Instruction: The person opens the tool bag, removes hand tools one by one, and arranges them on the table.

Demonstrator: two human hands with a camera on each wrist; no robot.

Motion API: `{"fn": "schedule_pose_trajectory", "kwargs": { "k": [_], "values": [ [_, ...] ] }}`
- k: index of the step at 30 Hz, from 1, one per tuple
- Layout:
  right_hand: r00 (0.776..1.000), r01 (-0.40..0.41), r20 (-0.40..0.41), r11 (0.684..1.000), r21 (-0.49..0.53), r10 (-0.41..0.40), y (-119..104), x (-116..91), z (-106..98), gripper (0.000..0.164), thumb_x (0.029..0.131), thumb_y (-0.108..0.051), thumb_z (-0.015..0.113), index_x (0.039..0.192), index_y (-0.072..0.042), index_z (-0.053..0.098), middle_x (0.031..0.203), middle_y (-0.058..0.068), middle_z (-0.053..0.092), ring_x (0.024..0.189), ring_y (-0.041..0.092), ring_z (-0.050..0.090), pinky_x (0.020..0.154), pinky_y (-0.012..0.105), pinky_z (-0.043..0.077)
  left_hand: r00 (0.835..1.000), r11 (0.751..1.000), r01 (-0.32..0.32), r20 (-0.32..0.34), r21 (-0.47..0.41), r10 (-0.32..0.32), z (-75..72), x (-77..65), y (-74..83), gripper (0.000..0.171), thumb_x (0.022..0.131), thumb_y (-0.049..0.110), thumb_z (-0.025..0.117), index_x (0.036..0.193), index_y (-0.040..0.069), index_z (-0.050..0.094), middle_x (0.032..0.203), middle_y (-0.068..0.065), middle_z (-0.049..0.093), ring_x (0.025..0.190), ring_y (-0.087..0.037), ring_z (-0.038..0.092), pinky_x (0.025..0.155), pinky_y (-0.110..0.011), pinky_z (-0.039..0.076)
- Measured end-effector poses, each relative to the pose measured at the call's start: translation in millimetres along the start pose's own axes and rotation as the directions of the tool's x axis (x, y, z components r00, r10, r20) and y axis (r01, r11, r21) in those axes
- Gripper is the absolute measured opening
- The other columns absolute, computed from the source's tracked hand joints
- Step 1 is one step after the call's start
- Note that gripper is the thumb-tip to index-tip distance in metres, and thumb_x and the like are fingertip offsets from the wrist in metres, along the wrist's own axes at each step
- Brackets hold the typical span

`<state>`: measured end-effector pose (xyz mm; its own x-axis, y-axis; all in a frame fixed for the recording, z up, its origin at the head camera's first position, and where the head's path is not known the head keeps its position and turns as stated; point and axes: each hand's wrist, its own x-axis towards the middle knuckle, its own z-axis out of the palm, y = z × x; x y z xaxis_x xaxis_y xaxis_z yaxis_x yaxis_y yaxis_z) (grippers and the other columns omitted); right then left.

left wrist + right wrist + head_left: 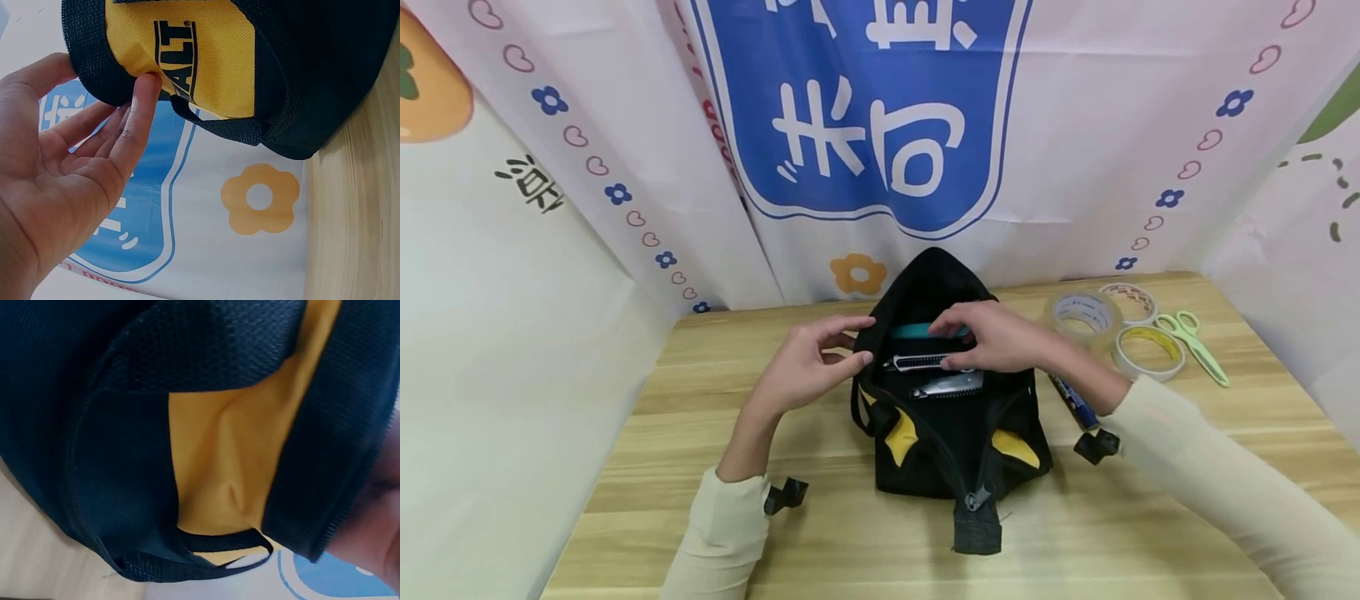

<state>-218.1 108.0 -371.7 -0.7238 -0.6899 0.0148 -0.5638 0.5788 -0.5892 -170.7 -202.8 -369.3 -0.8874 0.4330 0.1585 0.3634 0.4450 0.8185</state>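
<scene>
An unzipped black bag (925, 475) with yellow panels stands on the table. My left hand (808, 362) pinches its left rim; in the left wrist view, the thumb presses the yellow fabric (219, 75) beside the black edge band. My right hand (1000, 337) reaches into the opening from the right, fingers curved over a teal item (912, 331), thumb apart from them and overlapping a utility knife (913, 363). Closer to the front of the opening lies a grey utility knife (951, 385). The bag's wall hides most of the right hand (369, 531) in the right wrist view.
Right of the bag are a wide roll of clear tape (1101, 333), a white tape roll (1138, 304), a yellow-lined roll (1150, 367) and green scissors (1198, 350). A dark blue marker-like item (1077, 407) lies under the right forearm. A printed cloth (1060, 183) hangs behind the table.
</scene>
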Motion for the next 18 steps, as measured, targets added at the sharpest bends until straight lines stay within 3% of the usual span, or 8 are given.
{"fn": "schedule_pose_trajectory", "kwargs": {
  "k": [14,18],
  "values": [
    [0.996,0.005,0.087,0.995,0.103,-0.014,15,24,21,0.042,0.097,-0.015,0.081,0.136,-0.002,0.070,0.134,0.017,0.071,0.120,0.033,0.070,0.102,0.048,0.061,1.000,1.000,0.001,0.001,-0.003,-0.001,0.9,-0.6,0.3,0.045,0.099,0.011,0.076,0.144,0.006,0.067,0.144,-0.014,0.069,0.115,-0.030,0.075,0.094,-0.042,0.066],
    [0.993,-0.005,0.122,0.996,0.085,-0.005,16,25,25,0.043,0.096,-0.014,0.081,0.135,-0.001,0.070,0.133,0.017,0.072,0.120,0.034,0.071,0.102,0.048,0.060,1.000,1.000,0.003,0.000,0.001,-0.003,1.1,-0.3,0.7,0.045,0.099,0.011,0.076,0.144,0.007,0.068,0.144,-0.014,0.069,0.115,-0.030,0.074,0.095,-0.045,0.066]
  ]
}}
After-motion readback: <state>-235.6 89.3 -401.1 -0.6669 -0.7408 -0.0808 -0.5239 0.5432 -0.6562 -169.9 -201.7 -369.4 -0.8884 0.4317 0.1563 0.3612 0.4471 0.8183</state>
